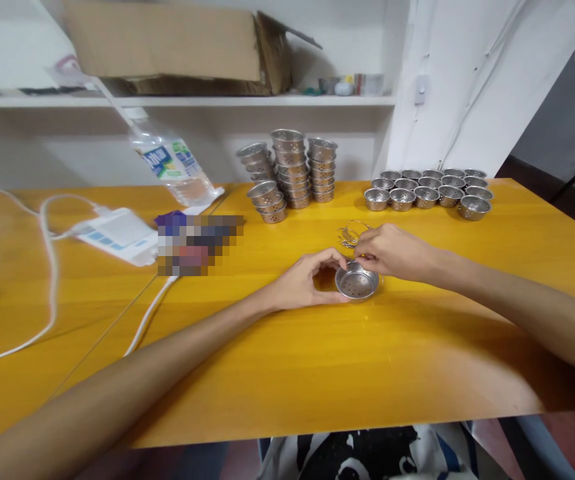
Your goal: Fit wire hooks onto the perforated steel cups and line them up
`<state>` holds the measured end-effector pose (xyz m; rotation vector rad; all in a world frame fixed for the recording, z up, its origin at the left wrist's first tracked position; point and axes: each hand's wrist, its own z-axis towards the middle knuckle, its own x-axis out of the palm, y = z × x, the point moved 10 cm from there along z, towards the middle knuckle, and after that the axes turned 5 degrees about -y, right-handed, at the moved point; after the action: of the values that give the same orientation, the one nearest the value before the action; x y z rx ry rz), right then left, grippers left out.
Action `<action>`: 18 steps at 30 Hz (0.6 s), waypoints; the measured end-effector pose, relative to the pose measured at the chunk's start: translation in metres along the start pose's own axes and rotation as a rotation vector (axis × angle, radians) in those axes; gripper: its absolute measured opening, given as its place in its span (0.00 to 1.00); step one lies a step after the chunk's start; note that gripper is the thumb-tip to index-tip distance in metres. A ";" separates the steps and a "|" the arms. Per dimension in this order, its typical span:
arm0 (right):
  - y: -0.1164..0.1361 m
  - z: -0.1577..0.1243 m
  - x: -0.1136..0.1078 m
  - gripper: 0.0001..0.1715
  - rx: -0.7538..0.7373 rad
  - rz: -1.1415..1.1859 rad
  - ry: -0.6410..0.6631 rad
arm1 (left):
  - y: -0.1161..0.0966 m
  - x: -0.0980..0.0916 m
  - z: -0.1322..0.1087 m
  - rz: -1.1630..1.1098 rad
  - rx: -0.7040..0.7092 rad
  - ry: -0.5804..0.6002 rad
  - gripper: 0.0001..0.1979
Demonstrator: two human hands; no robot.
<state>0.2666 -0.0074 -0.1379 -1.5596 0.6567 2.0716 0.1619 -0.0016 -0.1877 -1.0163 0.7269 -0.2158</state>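
A small round metal cup with holes in its bottom (357, 284) rests on the yellow table, its mouth facing up. Around its left side curve the thumb and fingers of my left hand (303, 280), gripping the rim and wall. My right hand (392, 253) pinches at the cup's far rim; a thin wire shows at the cup's right side, but what the fingertips hold is mostly hidden. Just behind the right fingertips lies a small bunch of thin wire rings (350, 235).
Stacks of perforated metal cups (291, 170) stand at the back, with rows of single cups (426, 193) to their right. A plastic bottle (175, 167), a white box-like device (117, 235) and white cables (52, 280) occupy the left. A cardboard box (167, 43) sits on the shelf (192, 102).
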 end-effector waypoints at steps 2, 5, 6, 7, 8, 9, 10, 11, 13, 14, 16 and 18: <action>0.000 0.000 0.000 0.14 0.015 0.000 -0.008 | 0.000 0.000 0.000 0.010 -0.002 -0.004 0.23; -0.001 0.001 0.000 0.13 0.087 0.046 -0.041 | -0.003 0.002 0.001 0.035 0.031 0.023 0.21; -0.002 0.001 -0.001 0.12 0.127 0.088 -0.066 | -0.005 0.003 0.002 0.047 0.050 0.034 0.20; -0.005 0.000 -0.002 0.11 0.173 0.152 -0.090 | -0.007 0.003 0.002 0.056 0.068 0.043 0.20; -0.008 -0.001 -0.001 0.10 0.222 0.243 -0.100 | -0.009 0.004 0.002 0.060 0.082 0.049 0.20; -0.011 -0.002 0.001 0.09 0.268 0.358 -0.092 | -0.010 0.004 0.002 0.059 0.089 0.053 0.20; -0.014 -0.004 0.005 0.08 0.304 0.492 -0.063 | -0.010 0.004 0.003 0.054 0.091 0.057 0.20; -0.014 -0.005 0.010 0.08 0.326 0.632 -0.013 | -0.011 0.005 0.003 0.047 0.090 0.068 0.19; -0.011 -0.008 0.017 0.13 0.334 0.871 0.108 | -0.012 0.006 0.003 0.029 0.090 0.085 0.18; -0.010 -0.009 0.018 0.16 0.327 0.957 0.155 | -0.013 0.007 0.004 0.015 0.088 0.087 0.18; -0.007 -0.009 0.018 0.20 0.304 1.066 0.202 | -0.013 0.008 0.004 -0.026 0.074 0.099 0.19; -0.008 -0.007 0.018 0.22 0.282 1.129 0.192 | -0.010 0.009 0.003 -0.048 0.044 0.115 0.23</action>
<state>0.2721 -0.0041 -0.1572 -1.3345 2.1726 2.3280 0.1721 -0.0089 -0.1824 -0.9863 0.7997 -0.3326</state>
